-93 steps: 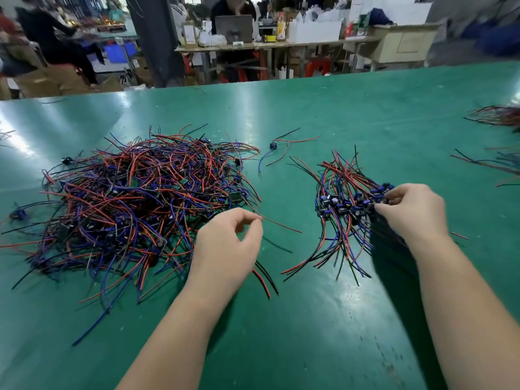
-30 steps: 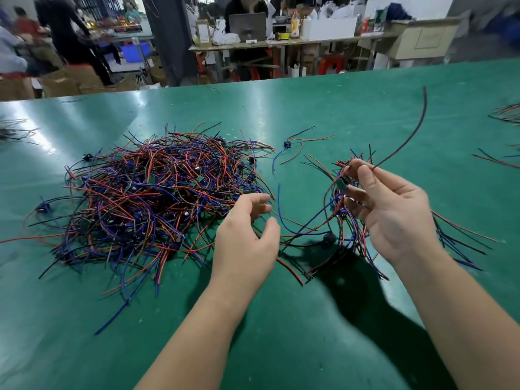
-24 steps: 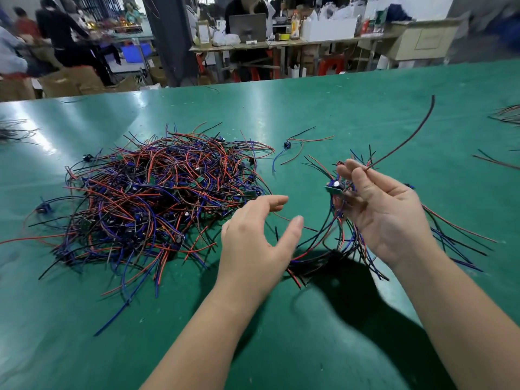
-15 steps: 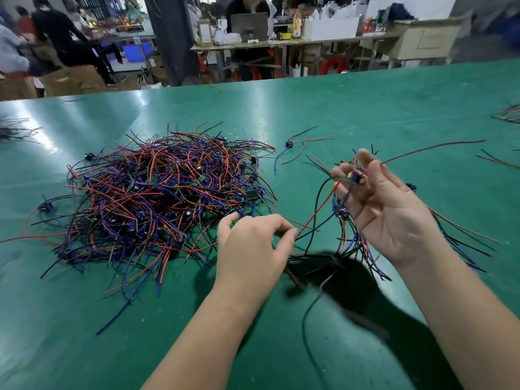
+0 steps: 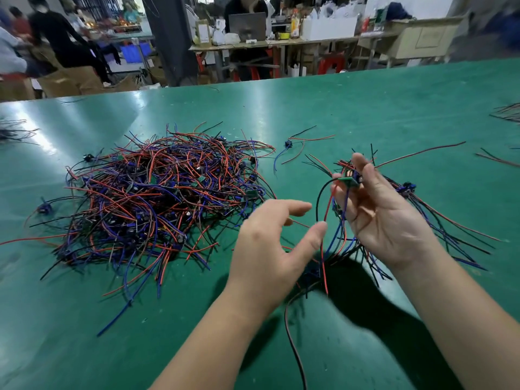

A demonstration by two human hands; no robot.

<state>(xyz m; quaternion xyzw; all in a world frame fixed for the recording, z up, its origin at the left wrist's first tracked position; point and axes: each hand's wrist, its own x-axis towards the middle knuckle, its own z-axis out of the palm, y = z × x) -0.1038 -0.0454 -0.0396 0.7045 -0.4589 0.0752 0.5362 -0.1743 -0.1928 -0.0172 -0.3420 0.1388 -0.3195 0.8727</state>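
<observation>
Big tangled heap of red, blue and black wires (image 5: 157, 201) left on the green tabletop (image 5: 365, 108). Left hand (image 5: 270, 246) spread wide, holding nothing. Right hand (image 5: 385, 218) pinching a small green circuit board (image 5: 347, 181), up off the tabletop.

L grip (image 5: 270, 243), R grip (image 5: 385, 220), forearms (image 5: 219, 333): all bare.

I see a green table (image 5: 365, 108) carrying a big tangled heap (image 5: 157, 198) of red, blue and black wires at left, a smaller bundle (image 5: 407, 189) at right, and one lone wired piece (image 5: 291, 144) farther back between them.
</observation>
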